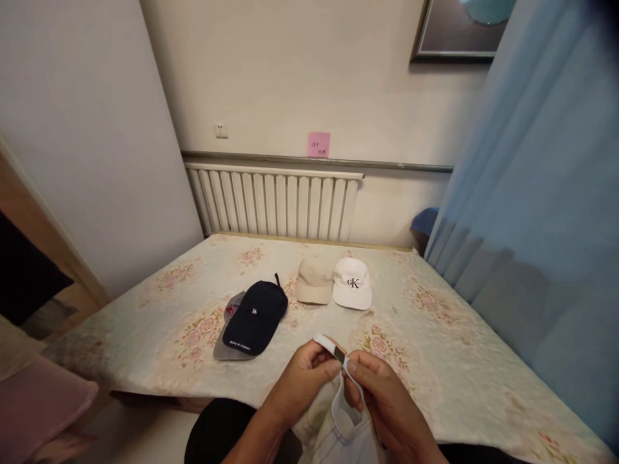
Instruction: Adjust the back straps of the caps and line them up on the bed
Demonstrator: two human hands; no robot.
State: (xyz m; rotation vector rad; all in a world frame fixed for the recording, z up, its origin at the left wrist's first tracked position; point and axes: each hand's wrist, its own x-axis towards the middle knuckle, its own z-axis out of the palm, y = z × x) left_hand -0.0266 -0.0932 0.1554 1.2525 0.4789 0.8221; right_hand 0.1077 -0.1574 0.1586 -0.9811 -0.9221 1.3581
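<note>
Low in the head view, I hold a pale baseball cap point(345, 428) with its back opening toward me. My left hand point(309, 374) is closed on the cap's strap near the dark metal buckle point(339, 354). My right hand point(382, 393) pinches the strap on the buckle's other side. Beyond them, a beige cap point(314, 280) and a white cap point(353, 283) with dark lettering sit side by side. To the left, a dark navy cap point(256, 317) lies over a grey cap point(225, 348), covering most of it.
The caps rest on a flower-patterned cloth point(435, 361) over a flat surface. A white radiator point(275, 203) stands behind its far edge. A blue curtain point(541, 212) hangs along the right, and a pale panel point(97, 142) rises at left. A pink note point(318, 144) is on the wall.
</note>
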